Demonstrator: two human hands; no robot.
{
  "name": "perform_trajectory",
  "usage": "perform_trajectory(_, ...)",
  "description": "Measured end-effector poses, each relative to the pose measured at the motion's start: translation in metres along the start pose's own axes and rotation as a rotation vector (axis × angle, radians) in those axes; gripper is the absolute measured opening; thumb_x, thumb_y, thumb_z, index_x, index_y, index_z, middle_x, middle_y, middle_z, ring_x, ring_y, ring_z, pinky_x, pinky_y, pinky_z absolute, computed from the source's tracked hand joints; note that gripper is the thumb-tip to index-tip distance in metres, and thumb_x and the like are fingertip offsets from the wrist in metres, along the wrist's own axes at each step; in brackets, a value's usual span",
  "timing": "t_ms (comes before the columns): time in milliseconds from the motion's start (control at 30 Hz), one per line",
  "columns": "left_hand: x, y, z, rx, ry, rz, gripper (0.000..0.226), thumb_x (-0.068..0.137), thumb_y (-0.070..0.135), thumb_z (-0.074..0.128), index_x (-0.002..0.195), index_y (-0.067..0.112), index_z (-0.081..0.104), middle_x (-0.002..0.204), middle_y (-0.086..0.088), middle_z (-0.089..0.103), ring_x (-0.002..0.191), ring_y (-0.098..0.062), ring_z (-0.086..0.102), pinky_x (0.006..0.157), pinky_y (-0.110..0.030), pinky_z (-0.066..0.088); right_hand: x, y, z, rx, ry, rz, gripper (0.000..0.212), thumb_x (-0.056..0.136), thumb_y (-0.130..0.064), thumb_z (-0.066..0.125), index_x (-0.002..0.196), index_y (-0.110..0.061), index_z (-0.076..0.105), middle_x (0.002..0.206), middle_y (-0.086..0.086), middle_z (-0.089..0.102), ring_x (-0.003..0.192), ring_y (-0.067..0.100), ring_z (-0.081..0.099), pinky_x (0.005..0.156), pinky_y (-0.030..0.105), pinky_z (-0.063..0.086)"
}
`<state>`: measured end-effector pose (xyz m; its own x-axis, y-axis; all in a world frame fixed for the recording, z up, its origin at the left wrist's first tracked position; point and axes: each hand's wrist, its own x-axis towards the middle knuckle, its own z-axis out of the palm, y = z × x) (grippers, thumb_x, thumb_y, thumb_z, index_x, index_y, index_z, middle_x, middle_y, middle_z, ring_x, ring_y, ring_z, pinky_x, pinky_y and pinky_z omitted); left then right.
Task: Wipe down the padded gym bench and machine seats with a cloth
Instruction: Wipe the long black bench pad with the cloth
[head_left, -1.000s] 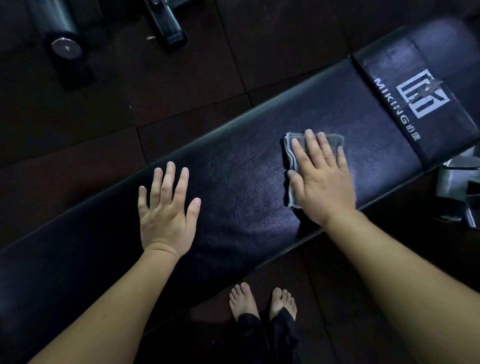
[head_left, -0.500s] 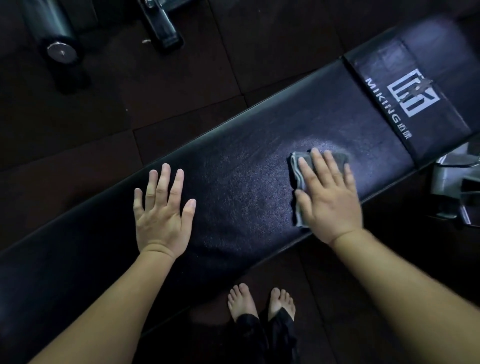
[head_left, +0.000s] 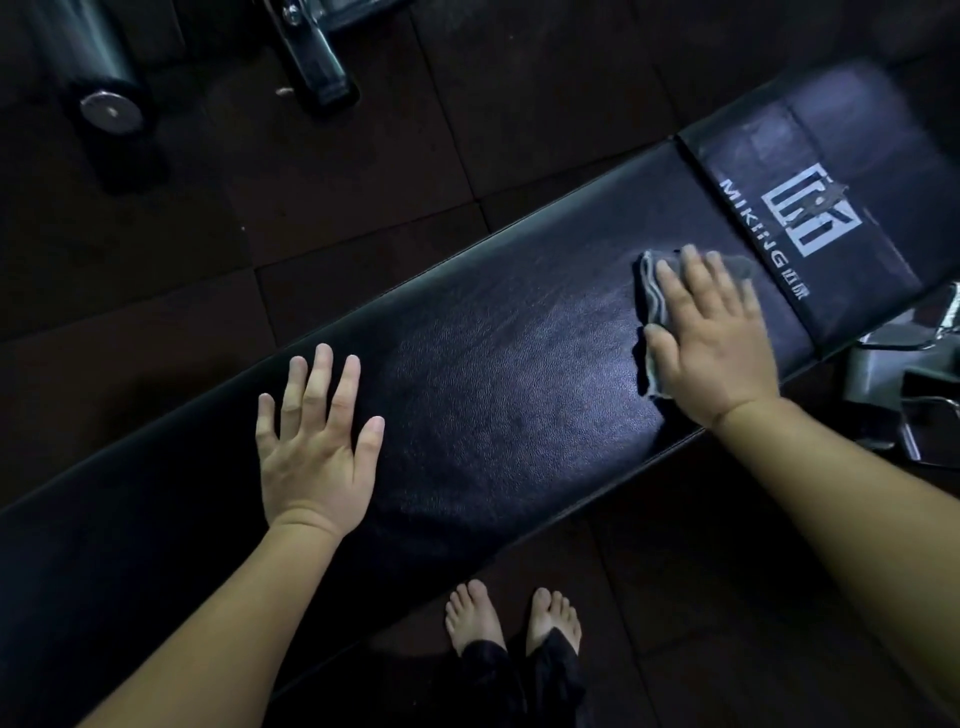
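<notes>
Black padded bench (head_left: 493, 395) on dark tiled floor (head_left: 363, 156); right hand (head_left: 711, 343) flat, pressing cloth (head_left: 652, 291); left hand (head_left: 317, 447) spread flat on padding.

One padded gym bench (head_left: 493, 415), one grey cloth (head_left: 652, 291) and two hands, a left hand (head_left: 317, 457) and a right hand (head_left: 711, 353), fill the head view; five fingers (head_left: 322, 374) can be counted on the left. Two bare feet, a left foot (head_left: 472, 618) and a right foot (head_left: 553, 618), show below. The bench carries one white logo (head_left: 810, 215). On the floor (head_left: 519, 104): one black roller (head_left: 98, 52), one metal end cap (head_left: 110, 111), one frame foot (head_left: 317, 57), one grey bracket (head_left: 914, 384)
</notes>
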<state>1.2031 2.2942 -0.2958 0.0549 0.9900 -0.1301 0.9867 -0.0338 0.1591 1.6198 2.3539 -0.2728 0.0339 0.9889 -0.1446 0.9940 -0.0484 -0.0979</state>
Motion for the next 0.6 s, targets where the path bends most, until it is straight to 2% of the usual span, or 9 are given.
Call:
perform_trajectory(67, 0.0, 0.0, 0.0, -0.004, -0.002, 0.0, 0.07, 0.102, 0.054, 0.027, 0.166, 0.027, 0.019, 0.175, 0.005, 0.007, 0.161, -0.023, 0.004, 0.127, -0.06, 0.01, -0.008, -0.031, 0.003, -0.01, -0.009, 0.083, 0.074, 0.101, -0.056, 0.029, 0.165, -0.022, 0.016, 0.173, 0.007, 0.006, 0.16, 0.027, 0.001, 0.128, 0.052, 0.001)
perform_trajectory(100, 0.0, 0.0, -0.001, -0.002, 0.0, -0.001, 0.07, 0.102, 0.054, 0.027, 0.166, 0.027, 0.02, 0.175, 0.005, 0.007, 0.161, -0.023, 0.004, 0.127, -0.06, 0.011, -0.015, -0.044, 0.005, -0.011, -0.018, 0.032, 0.074, 0.101, -0.057, 0.03, 0.165, -0.022, 0.014, 0.173, 0.007, 0.004, 0.16, 0.026, -0.001, 0.128, 0.052, 0.001)
perform_trajectory(200, -0.002, -0.001, -0.001, 0.001, -0.001, -0.001, 0.07, 0.102, 0.054, 0.027, 0.166, 0.026, 0.02, 0.175, 0.005, 0.008, 0.161, -0.023, 0.004, 0.127, -0.06, 0.011, -0.013, -0.038, 0.004, -0.015, -0.08, -0.339, 0.069, 0.1, -0.054, 0.037, 0.162, -0.025, 0.028, 0.172, 0.005, 0.016, 0.159, 0.026, 0.012, 0.126, 0.056, 0.014)
perform_trajectory(267, -0.001, -0.001, 0.0, 0.01, -0.002, -0.002, 0.07, 0.102, 0.054, 0.027, 0.166, 0.026, 0.02, 0.175, 0.004, 0.008, 0.161, -0.023, 0.005, 0.127, -0.06, 0.011, 0.024, -0.018, -0.001, -0.005, -0.043, -0.413, 0.065, 0.098, -0.049, 0.043, 0.159, -0.026, 0.038, 0.169, 0.006, 0.026, 0.157, 0.03, 0.022, 0.125, 0.056, 0.019)
perform_trajectory(367, -0.001, 0.0, 0.0, 0.02, 0.0, -0.003, 0.07, 0.102, 0.053, 0.028, 0.165, 0.027, 0.021, 0.174, 0.004, 0.01, 0.161, -0.024, 0.007, 0.127, -0.06, 0.012, 0.081, -0.024, -0.01, 0.03, 0.011, -0.091, 0.066, 0.099, -0.05, 0.04, 0.16, -0.026, 0.032, 0.17, 0.009, 0.022, 0.158, 0.031, 0.017, 0.126, 0.055, 0.012)
perform_trajectory(433, -0.001, 0.0, 0.0, 0.022, 0.005, -0.002, 0.069, 0.102, 0.053, 0.029, 0.165, 0.026, 0.022, 0.174, 0.004, 0.011, 0.161, -0.024, 0.008, 0.126, -0.06, 0.013, 0.097, -0.061, -0.008, 0.026, 0.01, 0.13, 0.071, 0.101, -0.052, 0.035, 0.164, -0.022, 0.023, 0.172, 0.011, 0.012, 0.159, 0.031, 0.007, 0.126, 0.055, 0.005)
perform_trajectory(467, -0.001, 0.0, 0.0, 0.022, 0.008, -0.001, 0.069, 0.102, 0.053, 0.029, 0.165, 0.026, 0.023, 0.174, 0.004, 0.011, 0.161, -0.024, 0.008, 0.126, -0.06, 0.013, 0.095, -0.085, -0.005, 0.016, 0.01, 0.174, 0.073, 0.101, -0.053, 0.035, 0.165, -0.02, 0.018, 0.172, 0.012, 0.009, 0.159, 0.032, 0.004, 0.126, 0.056, 0.004)
perform_trajectory(533, -0.001, 0.0, -0.001, 0.022, 0.006, -0.004, 0.069, 0.102, 0.053, 0.029, 0.165, 0.026, 0.022, 0.174, 0.004, 0.011, 0.161, -0.025, 0.009, 0.126, -0.061, 0.014, 0.077, -0.131, 0.001, -0.002, -0.016, 0.074, 0.075, 0.102, -0.054, 0.033, 0.165, -0.019, 0.013, 0.173, 0.013, 0.005, 0.159, 0.032, 0.001, 0.126, 0.057, 0.002)
perform_trajectory(600, -0.001, 0.0, -0.001, 0.018, -0.001, -0.007, 0.069, 0.102, 0.053, 0.029, 0.165, 0.027, 0.022, 0.175, 0.004, 0.01, 0.161, -0.025, 0.008, 0.126, -0.061, 0.014, 0.048, -0.157, 0.01, -0.029, -0.075, -0.204, 0.075, 0.101, -0.055, 0.035, 0.165, -0.022, 0.013, 0.173, 0.009, 0.005, 0.16, 0.029, 0.001, 0.127, 0.056, 0.004)
